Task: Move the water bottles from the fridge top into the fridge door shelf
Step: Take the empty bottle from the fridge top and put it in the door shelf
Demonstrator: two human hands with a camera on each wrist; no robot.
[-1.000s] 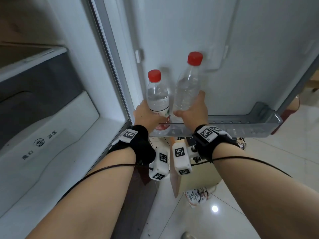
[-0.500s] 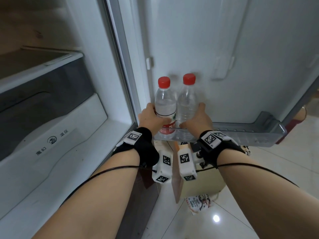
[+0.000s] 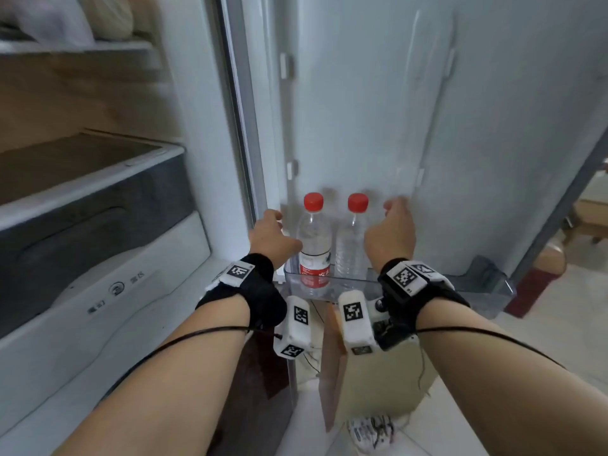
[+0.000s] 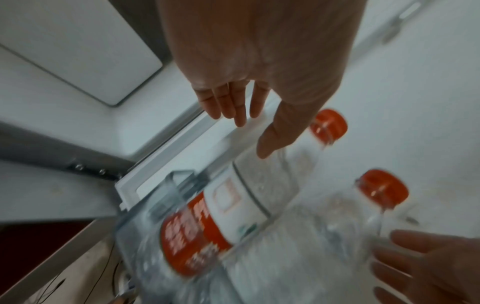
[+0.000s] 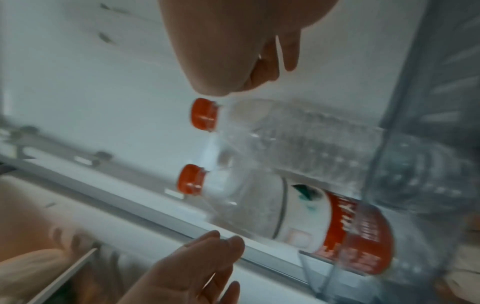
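Observation:
Two clear water bottles with red caps stand upright side by side at the left end of the clear door shelf (image 3: 477,286). The left one (image 3: 314,248) (image 4: 207,222) (image 5: 324,216) carries a red and white label. The right one (image 3: 352,248) (image 4: 350,216) (image 5: 298,133) has no label. My left hand (image 3: 273,238) (image 4: 249,131) hovers just left of the labelled bottle, fingers straight, holding nothing. My right hand (image 3: 391,235) (image 5: 259,67) hangs just right of the plain bottle with loosely curled fingers, apart from it.
The fridge body is on the left, with white drawers (image 3: 98,291) and an upper shelf holding bags (image 3: 65,21). The door shelf runs on to the right of the bottles. A beige box (image 3: 378,383) stands on the tiled floor below the door.
The right bottle came down into the door shelf beside the labelled one. Both hands have let go and spread apart from the bottles.

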